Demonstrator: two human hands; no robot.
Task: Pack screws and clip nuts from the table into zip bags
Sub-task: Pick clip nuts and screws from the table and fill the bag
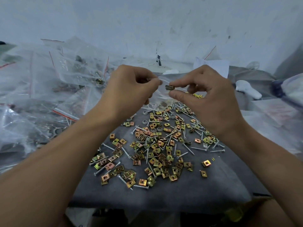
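Clip nut (169, 87) pinched between thumb and forefinger of right hand (211, 99), raised just beside mouth of zip bag (161, 93), itself pinched at the rim by left hand (131, 86). Likely light, stiff, sharp-edged; best taken by flat sides. Bag thin, limp, slippery (mouth wants holding open). Below, nuts (155, 154) and screws (109, 146) scattered on grey table (213, 185). Filled bags (49, 95) heaped left; scuffed white wall (147, 22) behind.

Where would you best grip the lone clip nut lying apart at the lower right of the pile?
Probably by its two opposite side edges, coming straight down from above. That clip nut lies flat on the grey table with bare surface all round it, so thumb and forefinger can close on its edges without knocking others.
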